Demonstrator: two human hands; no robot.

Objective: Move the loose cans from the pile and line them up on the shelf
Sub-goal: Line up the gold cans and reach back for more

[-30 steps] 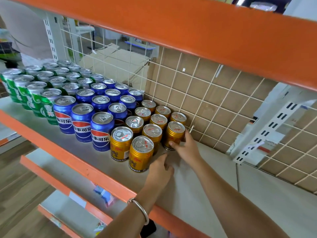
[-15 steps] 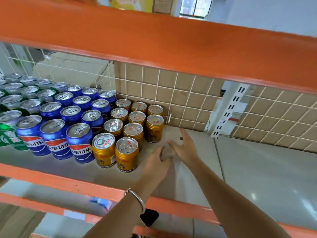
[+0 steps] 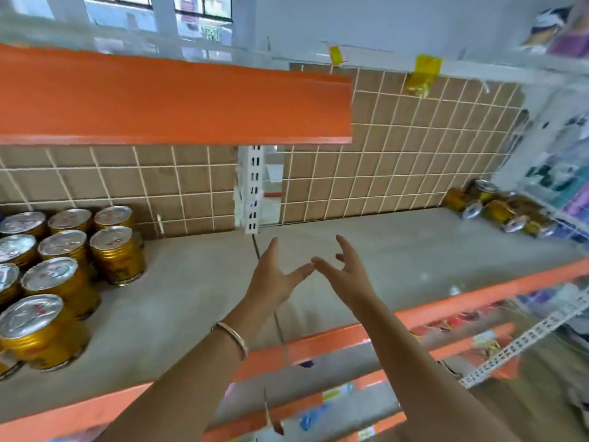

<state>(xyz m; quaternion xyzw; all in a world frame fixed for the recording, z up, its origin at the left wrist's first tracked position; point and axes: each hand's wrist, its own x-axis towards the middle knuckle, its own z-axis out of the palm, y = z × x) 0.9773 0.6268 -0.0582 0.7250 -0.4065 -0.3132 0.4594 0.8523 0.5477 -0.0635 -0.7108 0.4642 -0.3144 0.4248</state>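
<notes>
Both hands are empty and spread over the grey shelf (image 3: 178,301), in front of the white slotted upright (image 3: 251,186) at its back. The left hand (image 3: 274,275) is just below the upright in the view, fingers straight and thumb out. The right hand (image 3: 347,275) is a little to the right of the upright, fingers loosely bent and gripping nothing. Their thumb tips meet or nearly meet; the blur leaves that unsettled. A metal bracelet (image 3: 232,338) circles the left wrist. The lined-up gold cans (image 3: 116,253) stand upright in rows well to the left of the upright. The pile of loose cans (image 3: 497,208), also gold, lies tumbled on its sides on the same shelf far to the right of the upright, against the back wire grid (image 3: 398,161)
</notes>
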